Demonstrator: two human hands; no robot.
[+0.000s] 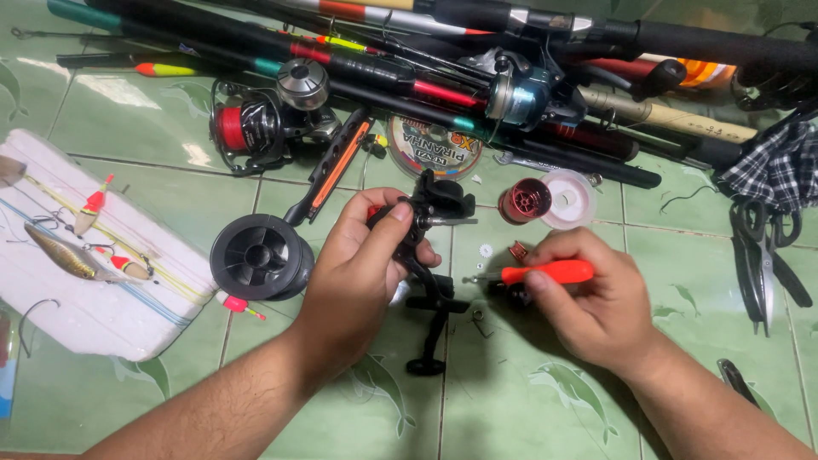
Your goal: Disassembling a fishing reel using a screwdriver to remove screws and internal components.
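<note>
Reel body in my left hand, screwdriver in my right, over the green tiled floor.

My left hand (362, 260) is closed around the black fishing reel (430, 234), its crank handle (426, 345) hanging toward 6 o'clock. My right hand (588, 302) pinches an orange-handled screwdriver (545, 273), tip pointing at the reel from 3 o'clock. As I judge it, stripping is well along: the red spool (524, 200) and a clear cap (569, 198) lie apart at 1 o'clock, with a small white washer (486, 250) between; the body and crank remain joined. A big black spool (260, 255) sits at 9 o'clock, rods (477, 51) at 12.
</note>
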